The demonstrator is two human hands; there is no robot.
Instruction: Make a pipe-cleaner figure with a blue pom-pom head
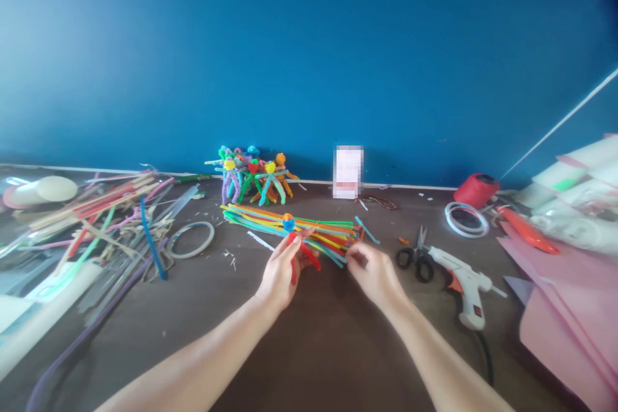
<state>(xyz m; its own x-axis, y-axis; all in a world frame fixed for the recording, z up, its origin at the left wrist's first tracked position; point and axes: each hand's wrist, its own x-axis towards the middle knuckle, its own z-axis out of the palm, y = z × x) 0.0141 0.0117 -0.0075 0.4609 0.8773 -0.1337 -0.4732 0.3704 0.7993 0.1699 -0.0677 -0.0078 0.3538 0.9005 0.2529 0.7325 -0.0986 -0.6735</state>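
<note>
My left hand (284, 270) is closed on a small pipe cleaner figure (288, 223) with a blue and orange head and red limbs that stick out below my fingers. Behind it lies a bundle of pipe cleaners (251, 219) in yellow, orange, green and blue. At the bundle's right end, my right hand (374, 270) has its thumb and fingers pinched together. What it grips, if anything, cannot be made out. Several finished-looking pipe cleaner figures (253, 177) stand together by the wall.
To the right lie scissors (420, 257), a hot glue gun (463, 283), tape rings (466, 219), a red thread spool (477, 190) and pink sheets (570, 309). Loose sticks and strips (96, 219) heap on the left, beside a tape ring (192, 240). A blurred white card (348, 170) stands at the wall.
</note>
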